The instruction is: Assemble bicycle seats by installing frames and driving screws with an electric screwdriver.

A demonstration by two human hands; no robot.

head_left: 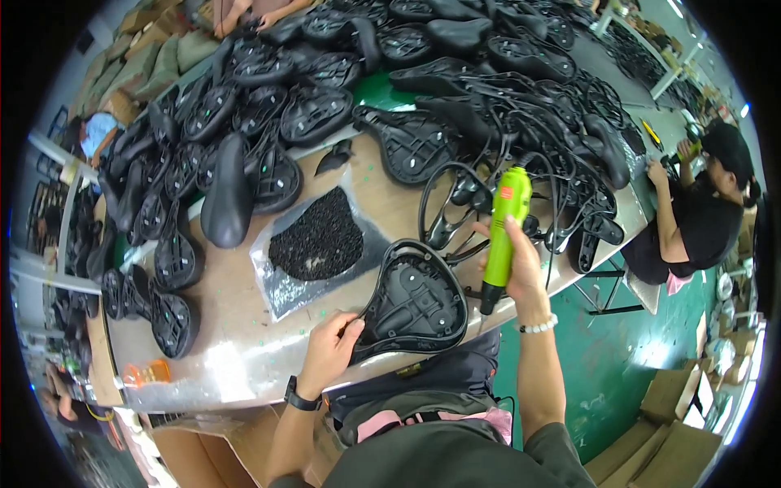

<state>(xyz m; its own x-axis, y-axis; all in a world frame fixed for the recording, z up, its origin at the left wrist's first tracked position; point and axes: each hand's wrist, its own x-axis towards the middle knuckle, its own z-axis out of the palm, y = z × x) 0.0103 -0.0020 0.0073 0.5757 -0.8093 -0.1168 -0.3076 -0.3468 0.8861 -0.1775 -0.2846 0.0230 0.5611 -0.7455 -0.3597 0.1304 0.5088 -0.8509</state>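
At the table's near edge a black bicycle saddle (423, 297) lies with its hollow, ribbed underside up. My left hand (329, 350) is closed on its narrow end, thumb on the rim. My right hand (521, 264) is wrapped round a lime-green electric screwdriver (511, 199), held upright with its black tip pointing down, just right of the saddle's wide end. Beyond the saddle an opened clear plastic bag (281, 305) lies flat with a heap of small black screws (317, 236) on it. A small black piece (334, 157) rests past the bag.
Many black saddles (317, 114) are piled along the far and left sides. Black looped rails and frames (561, 171) heap up at the right. An orange container (148, 373) sits at the near left. A co-worker (716, 203) sits at the right. Cardboard boxes (659, 443) stand on the floor.
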